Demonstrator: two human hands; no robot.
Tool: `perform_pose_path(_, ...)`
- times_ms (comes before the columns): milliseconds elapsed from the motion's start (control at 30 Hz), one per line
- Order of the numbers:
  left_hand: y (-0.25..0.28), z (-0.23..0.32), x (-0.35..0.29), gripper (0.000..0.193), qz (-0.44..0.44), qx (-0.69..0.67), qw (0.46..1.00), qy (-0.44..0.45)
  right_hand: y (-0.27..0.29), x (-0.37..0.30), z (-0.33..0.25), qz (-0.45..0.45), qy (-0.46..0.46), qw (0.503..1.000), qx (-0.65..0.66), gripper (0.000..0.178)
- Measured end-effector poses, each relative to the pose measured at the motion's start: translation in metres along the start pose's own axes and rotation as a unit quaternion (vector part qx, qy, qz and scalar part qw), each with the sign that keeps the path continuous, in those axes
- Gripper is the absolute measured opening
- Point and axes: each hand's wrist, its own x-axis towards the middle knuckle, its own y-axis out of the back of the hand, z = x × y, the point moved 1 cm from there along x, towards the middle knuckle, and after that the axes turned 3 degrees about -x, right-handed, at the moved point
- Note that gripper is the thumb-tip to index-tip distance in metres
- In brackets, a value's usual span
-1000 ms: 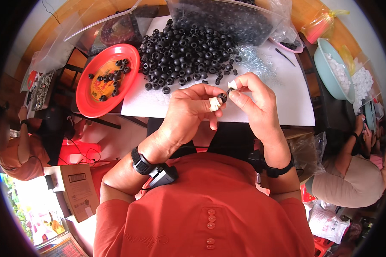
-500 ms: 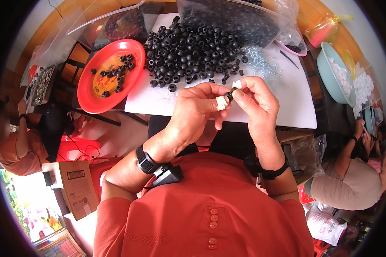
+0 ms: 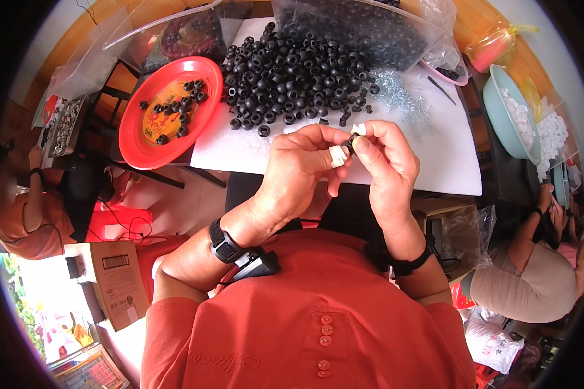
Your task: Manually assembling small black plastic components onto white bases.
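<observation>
The left hand [image 3: 298, 162] is pinching a black piece [image 3: 348, 145] between taped thumb and fingers, its grip pressed nearly together, over the near edge of the white surface [image 3: 435, 159]. The right hand [image 3: 394, 159] is closing thumb and forefinger on the piece's upper end; the fingers are hiding whether a second part is there. Beyond, a heap of black beads [image 3: 292, 78] is spreading between a red plate [image 3: 131, 139] and clear bits [image 3: 396, 94]. A transparent bin [image 3: 363, 35] is blocking the heap's far side.
</observation>
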Motion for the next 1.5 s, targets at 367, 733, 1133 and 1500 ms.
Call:
perform_pose_path(367, -0.001, -0.002, -0.002, 0.013, 0.017, 0.000, 1.000, -0.016, 0.006, -0.006, 0.003, 0.015, 0.096, 0.987, -0.130, 0.005)
perform_pose_path(733, 0.000, -0.003, -0.001, 0.013, 0.000, 0.039, 0.999, -0.022, 0.019, 0.017, -0.023, -0.089, 0.147, 0.951, -0.257, 0.002)
perform_pose_path(1133, -0.001, -0.001, -0.002, 0.015, 0.003, 0.036, 0.999, -0.007, 0.017, 0.011, -0.009, -0.059, 0.071, 0.986, -0.142, 0.007)
perform_pose_path(1500, 0.000, -0.004, 0.000, 0.016, -0.002, 0.051, 0.999, -0.012, 0.016, 0.011, -0.016, -0.075, 0.106, 0.962, -0.239, 0.008)
